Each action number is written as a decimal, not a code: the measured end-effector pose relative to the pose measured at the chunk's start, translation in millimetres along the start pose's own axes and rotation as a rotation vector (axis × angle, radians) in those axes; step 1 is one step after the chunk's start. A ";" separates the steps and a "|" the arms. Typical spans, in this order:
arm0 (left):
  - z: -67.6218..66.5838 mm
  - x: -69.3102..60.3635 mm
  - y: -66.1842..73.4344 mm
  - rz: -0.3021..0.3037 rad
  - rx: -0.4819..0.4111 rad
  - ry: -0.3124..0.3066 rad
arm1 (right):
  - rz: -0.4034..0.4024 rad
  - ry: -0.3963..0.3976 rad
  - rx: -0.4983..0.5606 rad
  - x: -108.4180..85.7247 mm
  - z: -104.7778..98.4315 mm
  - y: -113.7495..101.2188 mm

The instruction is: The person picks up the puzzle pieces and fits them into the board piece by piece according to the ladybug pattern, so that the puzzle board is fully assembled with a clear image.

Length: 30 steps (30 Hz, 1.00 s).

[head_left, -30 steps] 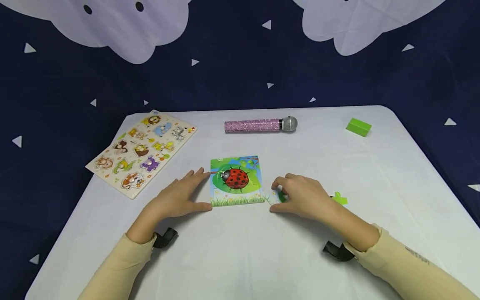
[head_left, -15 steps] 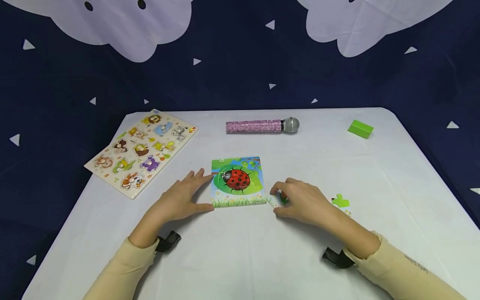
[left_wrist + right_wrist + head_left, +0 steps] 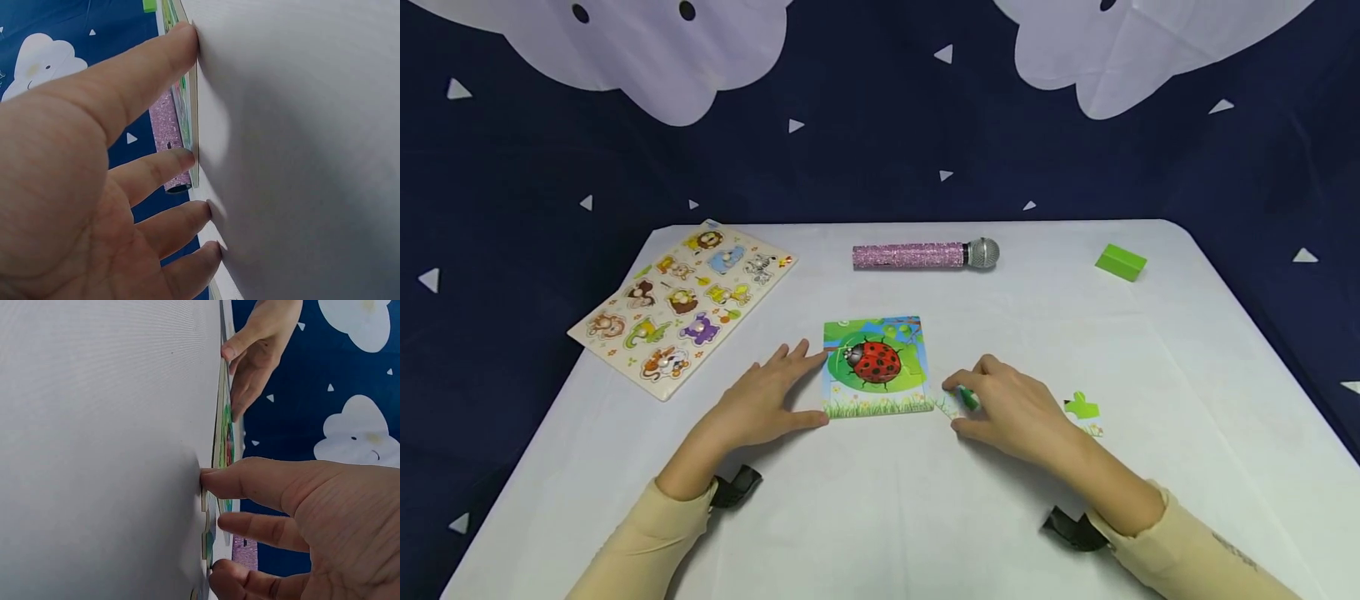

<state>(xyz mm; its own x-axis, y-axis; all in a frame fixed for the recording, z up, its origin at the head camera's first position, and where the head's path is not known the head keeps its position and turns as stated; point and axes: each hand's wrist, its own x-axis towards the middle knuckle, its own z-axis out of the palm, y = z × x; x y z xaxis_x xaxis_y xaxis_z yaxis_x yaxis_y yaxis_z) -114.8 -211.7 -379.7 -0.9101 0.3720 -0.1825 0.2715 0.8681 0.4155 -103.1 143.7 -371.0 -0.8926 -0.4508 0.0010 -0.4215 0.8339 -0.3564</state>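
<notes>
**Ladybug square looks whole while smaller pieces lie loose beside it**

The ladybug square (image 3: 877, 365) lies flat on the white table (image 3: 880, 517), near its middle, its picture showing no evident gap, so that part looks done. The left hand (image 3: 758, 404) grasps nothing: its fingers are spread, with thumb and forefinger touching the square's left edge.

The right hand (image 3: 1011, 408) pinches a grass-patterned piece (image 3: 948, 404) between curled thumb and fingers, just beside the square's lower right corner. Whether piece and square touch cannot be told, nor whether the dark green patch under the fingers belongs to a second piece.

Farther right, past the wrist, lie a light green piece (image 3: 1081, 407) and a flowered patch (image 3: 1093, 430), both apart from the square. Judging from this layout, joining the small pieces seems the part left, perhaps only just begun; how many there are is hidden.
</notes>
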 end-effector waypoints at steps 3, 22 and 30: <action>0.6 0.4 0.3 0.000 0.000 -0.003 | 0.022 0.005 -0.008 -0.5 0.0 0.9; 2.0 -1.9 -1.6 0.002 0.007 0.006 | 0.046 -0.034 0.022 4.6 -0.8 3.0; 2.8 -1.4 -2.3 -0.003 0.013 0.003 | 0.034 -0.069 0.039 6.3 -3.2 2.7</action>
<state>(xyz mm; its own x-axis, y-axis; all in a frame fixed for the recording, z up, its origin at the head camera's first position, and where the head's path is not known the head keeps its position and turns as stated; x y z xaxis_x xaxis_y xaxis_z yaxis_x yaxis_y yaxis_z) -113.2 -213.2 -382.9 -0.9119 0.3683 -0.1811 0.2728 0.8736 0.4031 -110.3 144.2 -369.0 -0.8928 -0.4442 -0.0754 -0.3833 0.8368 -0.3909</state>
